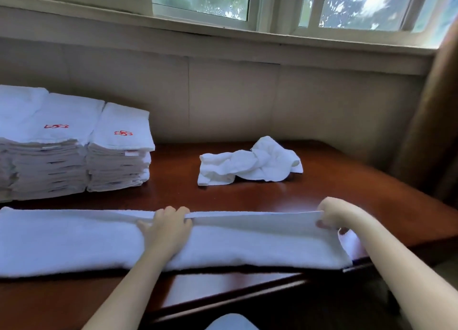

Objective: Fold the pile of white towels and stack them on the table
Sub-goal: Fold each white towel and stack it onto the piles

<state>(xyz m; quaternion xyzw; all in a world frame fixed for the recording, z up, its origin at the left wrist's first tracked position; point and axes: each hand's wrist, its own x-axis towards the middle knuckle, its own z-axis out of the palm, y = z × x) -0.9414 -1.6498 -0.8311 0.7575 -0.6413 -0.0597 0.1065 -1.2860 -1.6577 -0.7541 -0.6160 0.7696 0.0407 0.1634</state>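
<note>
Towel [74, 240] folded into a long strip, lying across the near part of the table [247, 195].
Left hand [168, 228] grips its far edge mid-length, fingers curled over; right hand [332, 215] pinches the same edge at the right end. Crumpled towel [250, 163] sits further back, folded stacks [119, 151] far left.

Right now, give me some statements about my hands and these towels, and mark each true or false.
1. Both the left hand and the right hand hold the far edge of the long towel. True.
2. The crumpled towel lies on top of the folded towel stacks. False: it lies on the wooden table, apart from them, to their right.
3. The top folded towels carry red logos. True.
4. The right hand rests flat on the bare table. False: it pinches the towel's end.
</note>
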